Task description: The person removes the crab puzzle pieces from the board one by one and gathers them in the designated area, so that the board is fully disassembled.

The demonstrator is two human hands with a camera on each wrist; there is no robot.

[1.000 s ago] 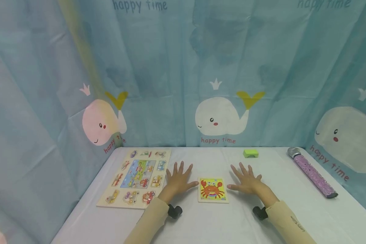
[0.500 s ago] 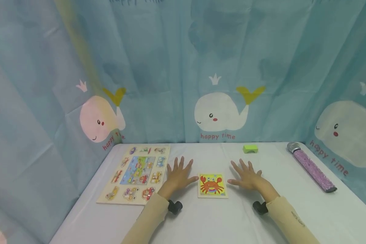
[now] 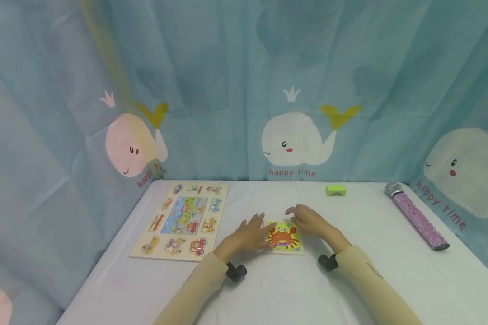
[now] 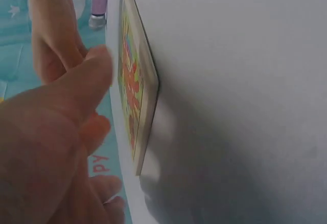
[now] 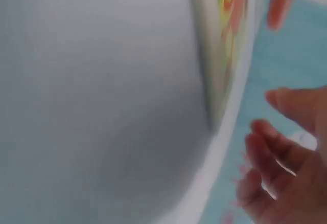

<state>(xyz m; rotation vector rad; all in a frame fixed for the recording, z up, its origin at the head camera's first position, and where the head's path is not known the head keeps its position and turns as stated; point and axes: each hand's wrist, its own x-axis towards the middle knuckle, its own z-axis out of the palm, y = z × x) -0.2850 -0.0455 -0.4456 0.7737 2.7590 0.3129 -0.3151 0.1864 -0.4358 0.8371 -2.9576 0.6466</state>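
A small square crab puzzle (image 3: 283,239), with a red crab on yellow in a pale wooden frame, lies flat on the white table. At its left edge is my left hand (image 3: 246,237), fingers spread and thumb over the board's near left side; whether it touches cannot be told. My right hand (image 3: 311,222) hovers by the far right corner with loosely bent fingers holding nothing. In the left wrist view, the left thumb (image 4: 94,75) shows above the puzzle board (image 4: 145,86), apart from it. The right wrist view is blurred, its fingers (image 5: 276,147) beside the board (image 5: 209,55).
A wooden vehicle peg puzzle (image 3: 146,250) lies at the left of the table (image 3: 268,298). Toward the back stands a green arch block (image 3: 335,190). A glittery purple microphone (image 3: 419,219) lies at the right. Behind hangs a blue whale-print curtain (image 3: 211,113).
Both hands have moved inward to the crab puzzle from either side. Their spread fingers have bent, the right hand's more. The head view has tilted slightly down.
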